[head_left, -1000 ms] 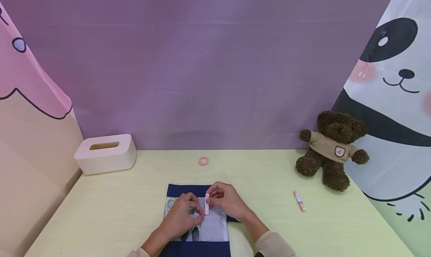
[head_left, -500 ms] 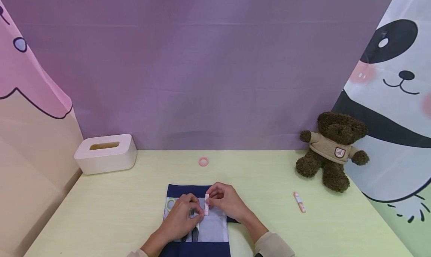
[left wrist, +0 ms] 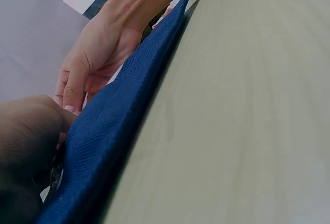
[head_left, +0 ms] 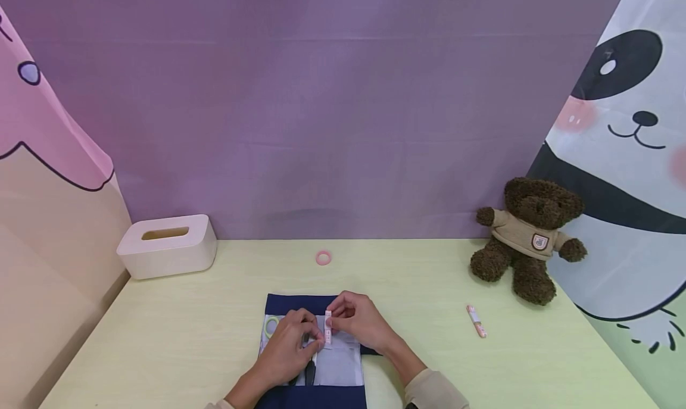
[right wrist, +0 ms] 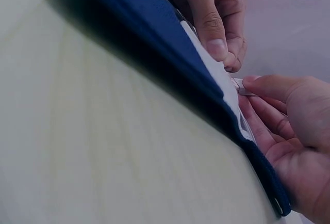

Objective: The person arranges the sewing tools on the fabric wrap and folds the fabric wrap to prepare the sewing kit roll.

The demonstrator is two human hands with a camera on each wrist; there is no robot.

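A navy fabric tool roll (head_left: 313, 398) with a pale grey pocketed lining (head_left: 340, 368) lies spread on the table. My right hand (head_left: 361, 324) pinches a slim pink-and-white strip with small marks, apparently a folded tape measure (head_left: 328, 336), upright over the lining. Its lower end meets a pocket's edge; whether it is inside is unclear. On the left, my left hand (head_left: 289, 345) has thumb and forefinger together, seemingly pinching the pocket edge beside the strip. A light-green scissors handle (head_left: 271, 326) and a black-ended tool (head_left: 310, 373) show in the pockets, partly covered by that hand.
A second pink folded strip with a white band (head_left: 476, 321) lies at the right. Behind the roll sits a pink tape ring (head_left: 323, 258). A white tissue box (head_left: 168, 248) stands back left, and a brown teddy bear (head_left: 527, 239) back right.
Both hands keep nearly the same pose. The strip in my right hand has sunk very slightly toward the pocket edge.
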